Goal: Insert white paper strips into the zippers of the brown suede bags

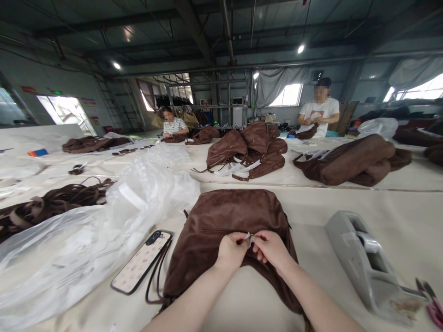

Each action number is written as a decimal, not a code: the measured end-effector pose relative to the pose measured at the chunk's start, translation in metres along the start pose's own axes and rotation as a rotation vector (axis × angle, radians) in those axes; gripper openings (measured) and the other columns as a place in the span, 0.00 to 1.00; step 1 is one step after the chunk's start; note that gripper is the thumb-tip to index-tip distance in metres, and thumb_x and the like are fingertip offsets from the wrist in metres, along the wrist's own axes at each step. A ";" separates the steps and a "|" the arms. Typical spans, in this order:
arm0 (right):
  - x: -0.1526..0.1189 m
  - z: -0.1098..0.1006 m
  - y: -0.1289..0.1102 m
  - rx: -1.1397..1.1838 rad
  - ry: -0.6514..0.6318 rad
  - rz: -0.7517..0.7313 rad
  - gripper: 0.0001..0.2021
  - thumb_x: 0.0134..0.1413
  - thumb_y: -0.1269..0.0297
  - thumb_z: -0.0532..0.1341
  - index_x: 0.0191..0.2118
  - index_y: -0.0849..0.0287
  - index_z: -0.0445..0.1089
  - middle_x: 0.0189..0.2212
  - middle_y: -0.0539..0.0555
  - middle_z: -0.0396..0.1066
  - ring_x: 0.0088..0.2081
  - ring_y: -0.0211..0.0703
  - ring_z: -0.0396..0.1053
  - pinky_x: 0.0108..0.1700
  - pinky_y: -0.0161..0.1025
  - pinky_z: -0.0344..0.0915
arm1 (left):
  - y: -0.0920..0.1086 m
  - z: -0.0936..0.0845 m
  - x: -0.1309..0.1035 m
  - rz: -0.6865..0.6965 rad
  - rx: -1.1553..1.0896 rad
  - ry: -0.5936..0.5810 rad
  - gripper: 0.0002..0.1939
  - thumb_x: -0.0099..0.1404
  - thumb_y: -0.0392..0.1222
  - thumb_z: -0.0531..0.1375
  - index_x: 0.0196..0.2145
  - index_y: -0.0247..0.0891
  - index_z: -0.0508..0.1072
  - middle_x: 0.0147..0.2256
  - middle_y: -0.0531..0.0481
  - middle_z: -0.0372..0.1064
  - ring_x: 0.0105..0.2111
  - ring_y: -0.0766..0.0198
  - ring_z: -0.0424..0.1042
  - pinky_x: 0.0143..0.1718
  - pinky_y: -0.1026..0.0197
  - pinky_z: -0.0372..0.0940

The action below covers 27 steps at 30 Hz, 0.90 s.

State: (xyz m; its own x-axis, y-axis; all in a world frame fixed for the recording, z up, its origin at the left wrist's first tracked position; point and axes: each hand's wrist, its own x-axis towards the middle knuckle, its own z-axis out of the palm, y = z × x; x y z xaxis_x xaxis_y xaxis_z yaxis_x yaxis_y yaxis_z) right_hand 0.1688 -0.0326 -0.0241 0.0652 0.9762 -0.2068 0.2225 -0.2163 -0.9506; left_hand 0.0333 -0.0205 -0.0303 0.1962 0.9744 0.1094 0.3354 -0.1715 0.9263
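A brown leather-like bag lies on the pale table in front of me, its zipped pocket facing up. My left hand and my right hand meet over the right end of that zip. Both are closed in a pinch. Between their fingertips is a small piece of white wrapping, at the zip's end beside a bit of gold metal. The fingers partly cover what is under the wrapping. A thin brown cord hangs off the bag's left side.
Left of the bag lie a phone, clear plastic bags and brown straps. A grey tape dispenser and scissors are on the right. More brown bags lie across the table, where two people work.
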 end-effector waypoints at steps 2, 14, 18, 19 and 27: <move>0.002 0.000 0.003 0.036 -0.004 -0.010 0.08 0.53 0.65 0.54 0.27 0.62 0.66 0.17 0.47 0.67 0.12 0.29 0.61 0.11 0.25 0.52 | 0.005 -0.001 -0.004 0.103 0.116 0.012 0.12 0.60 0.36 0.54 0.32 0.37 0.78 0.32 0.49 0.75 0.32 0.64 0.71 0.38 0.64 0.64; 0.002 -0.006 0.006 0.157 -0.040 -0.001 0.15 0.53 0.57 0.52 0.33 0.64 0.70 0.13 0.45 0.63 0.10 0.30 0.56 0.10 0.27 0.46 | 0.005 -0.005 -0.003 0.131 0.191 0.070 0.12 0.60 0.35 0.54 0.32 0.37 0.78 0.33 0.47 0.73 0.34 0.62 0.71 0.40 0.61 0.64; -0.001 -0.006 0.006 0.113 -0.139 0.095 0.16 0.51 0.55 0.56 0.33 0.65 0.70 0.15 0.48 0.66 0.11 0.30 0.58 0.10 0.27 0.47 | -0.001 -0.003 0.003 -0.057 -0.071 -0.002 0.11 0.58 0.37 0.56 0.32 0.35 0.78 0.31 0.48 0.76 0.33 0.62 0.72 0.39 0.62 0.65; -0.001 -0.005 0.006 0.144 -0.150 0.091 0.16 0.51 0.54 0.56 0.33 0.65 0.70 0.15 0.48 0.66 0.11 0.30 0.57 0.11 0.27 0.46 | -0.001 -0.003 0.003 -0.086 -0.127 -0.013 0.11 0.58 0.37 0.56 0.33 0.34 0.78 0.31 0.48 0.76 0.33 0.62 0.72 0.38 0.63 0.65; -0.001 0.004 0.006 0.297 -0.066 0.048 0.16 0.42 0.53 0.62 0.21 0.61 0.64 0.15 0.47 0.63 0.11 0.27 0.50 0.12 0.29 0.41 | 0.014 -0.009 -0.010 0.229 0.329 0.059 0.13 0.62 0.34 0.52 0.36 0.39 0.77 0.33 0.48 0.72 0.34 0.64 0.70 0.40 0.63 0.65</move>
State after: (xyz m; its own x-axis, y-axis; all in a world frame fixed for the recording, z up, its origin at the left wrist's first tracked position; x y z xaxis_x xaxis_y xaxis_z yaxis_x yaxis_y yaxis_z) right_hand 0.1665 -0.0345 -0.0310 0.0032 0.9661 -0.2583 -0.0736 -0.2574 -0.9635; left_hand 0.0279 -0.0317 -0.0147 0.2500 0.9105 0.3292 0.5682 -0.4133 0.7116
